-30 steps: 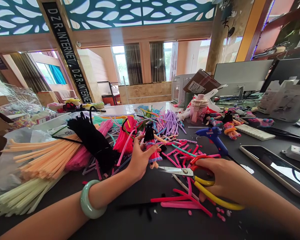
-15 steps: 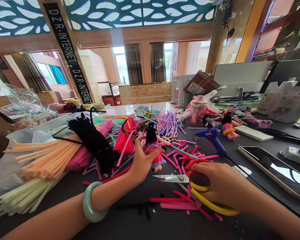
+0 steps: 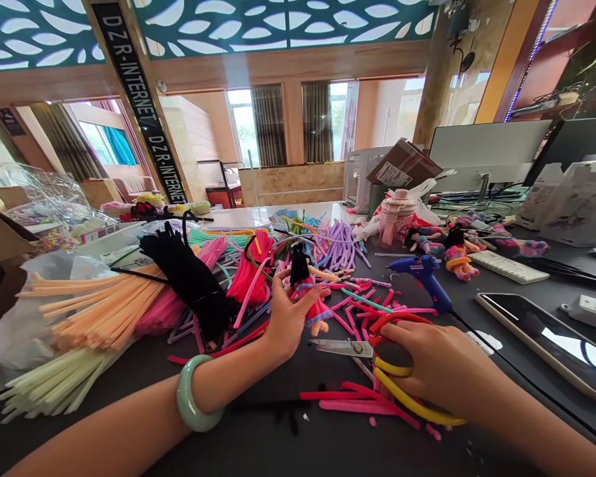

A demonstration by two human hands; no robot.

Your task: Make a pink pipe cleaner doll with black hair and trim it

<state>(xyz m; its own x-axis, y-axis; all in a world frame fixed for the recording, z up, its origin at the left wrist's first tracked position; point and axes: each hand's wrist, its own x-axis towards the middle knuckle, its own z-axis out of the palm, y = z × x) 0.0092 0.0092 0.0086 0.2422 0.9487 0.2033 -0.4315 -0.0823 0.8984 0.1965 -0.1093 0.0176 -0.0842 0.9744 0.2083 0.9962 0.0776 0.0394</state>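
Between its thumb and fingers, my left hand (image 3: 288, 315) holds a small doll (image 3: 308, 291) with black hair, a pink and blue dress and peach feet. The doll is upright, feet downward. My right hand (image 3: 440, 368) grips scissors (image 3: 345, 348) with red and yellow handles, their blades pointing left just below the doll. Cut pink and red stems (image 3: 357, 401) lie on the dark table under the scissors. Beyond my right hand a blue glue gun (image 3: 424, 275) rests on its side.
Bundles of black (image 3: 189, 285), peach (image 3: 104, 308), pale green (image 3: 64, 381) and purple stems (image 3: 342, 244) cover the left and middle. At right are a phone (image 3: 551, 344), a white keyboard (image 3: 509, 266), finished dolls (image 3: 459, 255) and a pink bottle (image 3: 396, 215).
The doll has shifted slightly right and tilted a little in my left hand. In my right hand, the scissors' blades look closer together. The whole view has moved slightly.
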